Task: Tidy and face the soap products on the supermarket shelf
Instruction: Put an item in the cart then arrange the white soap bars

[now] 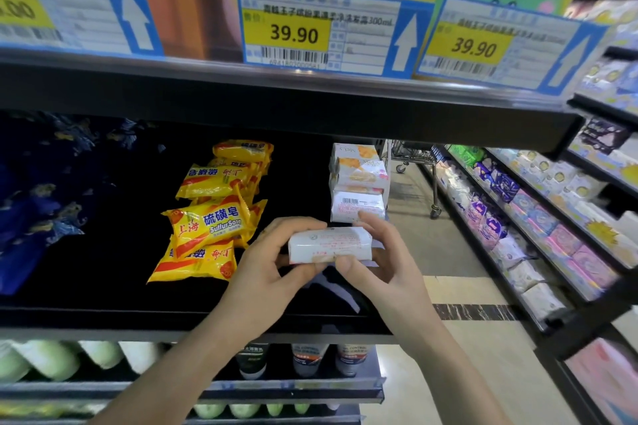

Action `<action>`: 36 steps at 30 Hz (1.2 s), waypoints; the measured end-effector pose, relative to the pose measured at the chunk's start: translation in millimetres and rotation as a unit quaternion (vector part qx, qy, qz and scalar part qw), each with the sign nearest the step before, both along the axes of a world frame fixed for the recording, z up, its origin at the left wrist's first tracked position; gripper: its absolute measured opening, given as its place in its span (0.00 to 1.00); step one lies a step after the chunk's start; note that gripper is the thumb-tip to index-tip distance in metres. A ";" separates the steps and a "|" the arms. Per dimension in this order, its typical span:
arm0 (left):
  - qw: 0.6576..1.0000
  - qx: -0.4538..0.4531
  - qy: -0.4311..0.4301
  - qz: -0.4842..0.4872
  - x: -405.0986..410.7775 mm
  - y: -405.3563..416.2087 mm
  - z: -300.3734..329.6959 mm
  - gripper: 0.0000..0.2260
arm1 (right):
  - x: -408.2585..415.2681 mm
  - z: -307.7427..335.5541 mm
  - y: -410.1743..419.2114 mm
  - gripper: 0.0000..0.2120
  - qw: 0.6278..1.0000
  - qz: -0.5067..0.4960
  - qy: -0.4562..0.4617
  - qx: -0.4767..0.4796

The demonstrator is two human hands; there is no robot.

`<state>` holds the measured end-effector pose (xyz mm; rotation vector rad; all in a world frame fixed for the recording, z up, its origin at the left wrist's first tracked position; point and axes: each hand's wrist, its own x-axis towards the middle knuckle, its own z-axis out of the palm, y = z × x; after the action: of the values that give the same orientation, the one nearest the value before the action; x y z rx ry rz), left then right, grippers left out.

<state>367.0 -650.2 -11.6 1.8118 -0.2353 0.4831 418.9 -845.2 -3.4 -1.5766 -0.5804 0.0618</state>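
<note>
A supermarket aisle is stretching off to the right, and a dark shelf point(103, 286) is sitting in front under a lip carrying price tags point(293, 33) reading "39.90". At far left, dark blue packs point(31, 217) are lying in shadow. Next, yellow sachets point(207, 224) marked "Sulfur Soap" with Chinese characters are piling loosely, some upside down. The left hand point(269, 272) is curling round the left end of a white wrapped soap bar point(329, 245), thumb under its front edge, fingers over the top. The bar, showing small red print too fine to read, is hovering above the shelf's front right part. The right hand point(376, 259) is pinching its right end. Behind it, a stack of white-and-orange soap bars point(357, 183) is standing, one showing a barcode.
</note>
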 end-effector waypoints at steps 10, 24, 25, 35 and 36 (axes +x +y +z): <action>0.997 -0.014 0.070 -0.030 -4.1 0.3 3.6 0.16 | 5.7 -1.8 -8.0 0.32 0.998 0.041 0.021 0.030; 0.989 -0.052 0.136 -0.017 -3.8 -3.9 5.3 0.16 | 7.1 -2.7 -7.4 0.24 0.995 0.053 0.059 0.063; 0.989 -0.052 0.138 -0.014 -3.7 -4.1 5.4 0.16 | 7.3 -3.0 -7.6 0.24 0.995 0.054 0.061 0.064; 0.992 -0.030 0.120 -0.016 -2.6 -2.9 3.8 0.36 | 9.1 -4.5 -7.5 0.23 0.993 0.025 0.084 0.084; 0.993 -0.019 0.115 -0.016 -2.3 -2.2 3.5 0.40 | 9.3 -4.7 -7.7 0.24 0.992 0.019 0.092 0.088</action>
<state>364.7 -652.3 -8.1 1.8056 -0.0950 0.2512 428.2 -852.9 -8.1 -1.3714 -0.4593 0.1782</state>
